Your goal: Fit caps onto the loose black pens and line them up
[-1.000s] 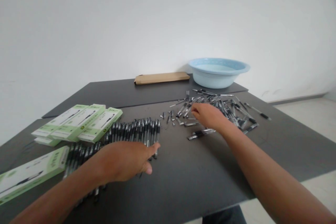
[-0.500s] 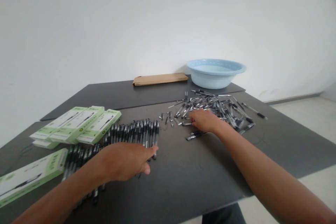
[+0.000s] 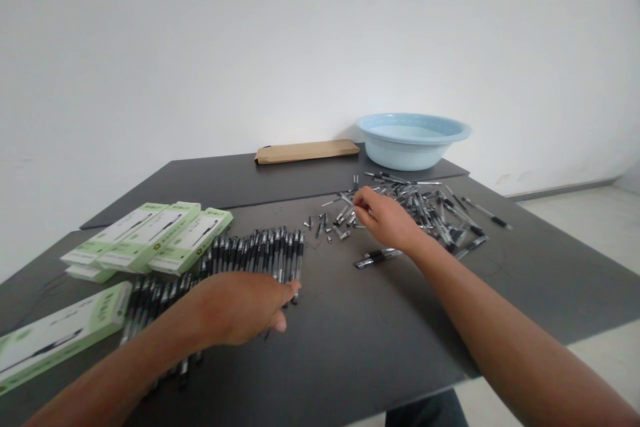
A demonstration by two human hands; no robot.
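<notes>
A row of black-gripped gel pens (image 3: 250,250) lies side by side on the dark table. Over its near ends rests my left hand (image 3: 245,307), index finger stretched out along the last pen on the right and thumb apart from it. My right hand (image 3: 385,217) is above the left side of a loose heap of clear-barrelled pens (image 3: 425,210), its fingers curled inward. Whatever those fingers hold, if anything, I cannot make out. Below that hand two or so pens (image 3: 377,257) lie apart from the heap. Small pen parts (image 3: 323,223) are scattered left of it.
Green-and-white pen boxes (image 3: 167,233) are piled at the left, and another pen box (image 3: 65,333) lies nearer. At the back are a flat brown cardboard piece (image 3: 307,151) and a light-blue basin (image 3: 413,147). A seam crosses the dark tabletop (image 3: 340,333) behind the pens.
My right hand has risen and shifted slightly away from me above the heap's left edge. The left hand stays on the row of pens.
</notes>
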